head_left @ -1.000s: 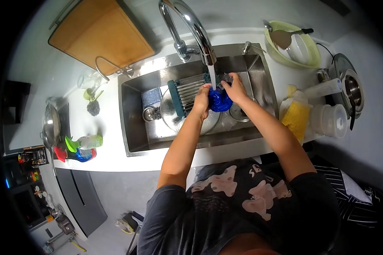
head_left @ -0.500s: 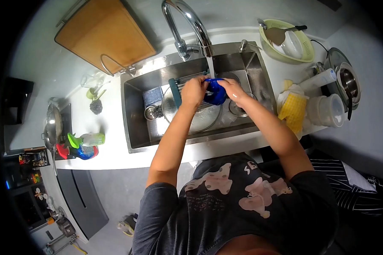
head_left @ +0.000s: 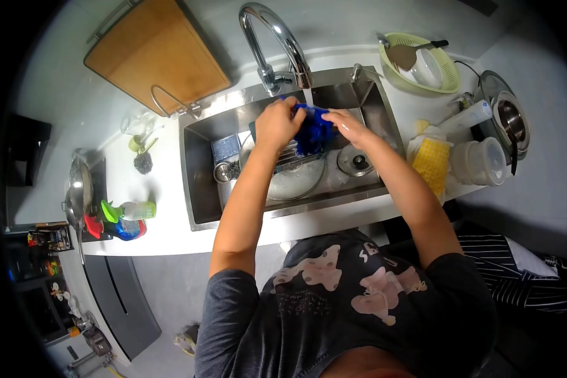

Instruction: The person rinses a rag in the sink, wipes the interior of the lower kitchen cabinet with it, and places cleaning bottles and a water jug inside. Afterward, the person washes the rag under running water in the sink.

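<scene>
A wet blue cloth or bag [head_left: 313, 133] hangs between my two hands beneath the faucet [head_left: 303, 77], whose water runs onto it. My left hand [head_left: 278, 123] grips its upper left edge with closed fingers. On the other side, my right hand [head_left: 348, 125] pinches the upper right edge. Below, in the steel sink [head_left: 198, 213], are a glass lid [head_left: 298, 181] and a partly covered metal-barred rack [head_left: 288, 159]. A smaller lid with a black knob [head_left: 354, 160] lies to their right.
A wooden board [head_left: 157, 53] leans behind the counter. Two spray bottles [head_left: 137, 210] lie at left. To the right are a green basket [head_left: 447, 74], a yellow cloth [head_left: 431, 162], plastic containers [head_left: 487, 160] and a metal bowl [head_left: 511, 121].
Both hands have risen slightly toward the faucet and drawn apart. The blue item has spread from a bunched shape and now hangs from its upper edge.
</scene>
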The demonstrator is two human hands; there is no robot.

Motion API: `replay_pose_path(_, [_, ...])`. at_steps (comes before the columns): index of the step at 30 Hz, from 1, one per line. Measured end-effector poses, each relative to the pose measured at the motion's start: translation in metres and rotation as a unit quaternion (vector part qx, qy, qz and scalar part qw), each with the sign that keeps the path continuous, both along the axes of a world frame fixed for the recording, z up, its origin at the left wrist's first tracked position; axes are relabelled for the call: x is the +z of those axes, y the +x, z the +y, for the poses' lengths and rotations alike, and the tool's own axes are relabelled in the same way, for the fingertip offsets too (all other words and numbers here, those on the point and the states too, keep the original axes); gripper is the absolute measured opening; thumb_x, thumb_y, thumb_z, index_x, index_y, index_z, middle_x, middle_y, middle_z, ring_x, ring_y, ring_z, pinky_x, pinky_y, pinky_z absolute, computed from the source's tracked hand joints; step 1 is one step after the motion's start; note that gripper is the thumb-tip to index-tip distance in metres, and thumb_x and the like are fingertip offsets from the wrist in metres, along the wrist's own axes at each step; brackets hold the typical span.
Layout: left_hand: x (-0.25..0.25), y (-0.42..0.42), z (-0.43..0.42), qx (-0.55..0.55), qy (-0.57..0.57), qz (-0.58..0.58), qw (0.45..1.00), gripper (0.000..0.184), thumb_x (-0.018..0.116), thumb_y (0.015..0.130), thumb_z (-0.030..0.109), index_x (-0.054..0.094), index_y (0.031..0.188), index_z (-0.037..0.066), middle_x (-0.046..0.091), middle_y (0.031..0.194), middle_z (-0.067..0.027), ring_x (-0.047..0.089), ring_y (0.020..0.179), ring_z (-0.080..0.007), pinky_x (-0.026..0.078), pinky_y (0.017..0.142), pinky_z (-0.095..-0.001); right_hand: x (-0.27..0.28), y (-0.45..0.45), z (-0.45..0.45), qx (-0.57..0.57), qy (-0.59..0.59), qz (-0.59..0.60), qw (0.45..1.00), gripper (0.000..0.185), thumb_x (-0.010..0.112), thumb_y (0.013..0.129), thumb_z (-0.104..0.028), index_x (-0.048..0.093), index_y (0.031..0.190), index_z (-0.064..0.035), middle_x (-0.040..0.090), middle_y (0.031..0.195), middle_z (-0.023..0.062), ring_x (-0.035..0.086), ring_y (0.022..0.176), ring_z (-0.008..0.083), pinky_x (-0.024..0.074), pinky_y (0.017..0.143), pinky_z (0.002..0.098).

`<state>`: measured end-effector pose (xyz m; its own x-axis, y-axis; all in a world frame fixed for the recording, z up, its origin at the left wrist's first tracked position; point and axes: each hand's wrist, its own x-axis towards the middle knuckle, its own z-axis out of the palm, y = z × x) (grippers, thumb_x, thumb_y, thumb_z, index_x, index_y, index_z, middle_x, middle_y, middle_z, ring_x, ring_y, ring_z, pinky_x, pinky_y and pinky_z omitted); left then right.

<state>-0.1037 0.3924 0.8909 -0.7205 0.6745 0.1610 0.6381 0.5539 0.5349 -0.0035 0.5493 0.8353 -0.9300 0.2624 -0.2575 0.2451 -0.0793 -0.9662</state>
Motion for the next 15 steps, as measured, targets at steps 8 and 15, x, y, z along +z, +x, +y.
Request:
replay_pose_path(8, [-0.004,-0.017,-0.002,-0.028,0.049,-0.089,0.994,0.018,0.056,0.084,0.019,0.062,0.092,0.004,0.063,0.072,-0.0137,0.063,0.069,-0.0230,0.047,0.063,-0.0315,-0.045,-0.015,0.009,0.084,0.186,0.072,0.976,0.026,0.053,0.086,-0.022,0.058,0.102,-0.0020,0.061,0.086,0.0054,0.054,0.078,0.0126,0.0436,0.074,0.0272])
replay_pose_path(15, [-0.070,-0.049,0.011,0.032,0.191,-0.184,0.964,0.022,0.056,0.083,0.015,0.057,0.102,0.006,0.064,0.079,-0.0149,0.062,0.076,-0.0279,0.046,0.067,-0.0358,-0.024,-0.017,0.019,0.111,-0.037,-0.039,0.992,0.026,0.054,0.088,-0.025,0.061,0.100,-0.0032,0.063,0.089,0.0014,0.056,0.077,0.0097,0.0445,0.073,0.0270])
